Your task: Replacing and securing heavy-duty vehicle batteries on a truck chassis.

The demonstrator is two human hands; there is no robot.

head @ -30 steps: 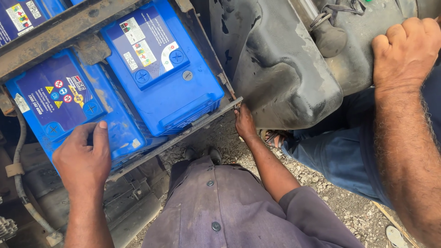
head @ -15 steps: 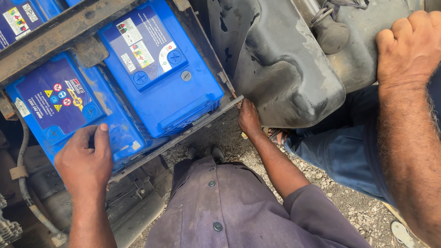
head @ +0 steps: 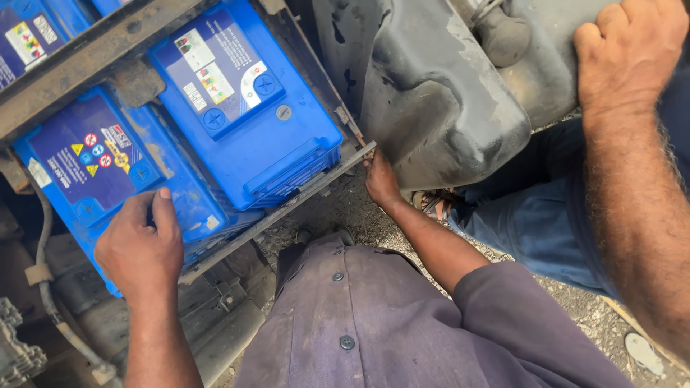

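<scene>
Two blue batteries sit side by side in a rusty metal tray point(head: 316, 188). My left hand point(head: 140, 248) lies on the near edge of the left blue battery point(head: 86, 154), fingers curled over its top. My right hand point(head: 379, 179) grips the tray's near right corner, next to the right blue battery point(head: 244, 108). My grey-purple buttoned shirt point(head: 402, 323) fills the lower middle of the view.
Another person's hand point(head: 629, 54) rests on a large grey tank point(head: 438, 100) at the upper right; their blue trousers point(head: 525, 215) and sandalled foot point(head: 435, 203) are below it. A hose point(head: 47, 287) runs down the left. Gravel ground lies below.
Both my hands keep their places on the battery and the tray corner. The view has shifted only slightly.
</scene>
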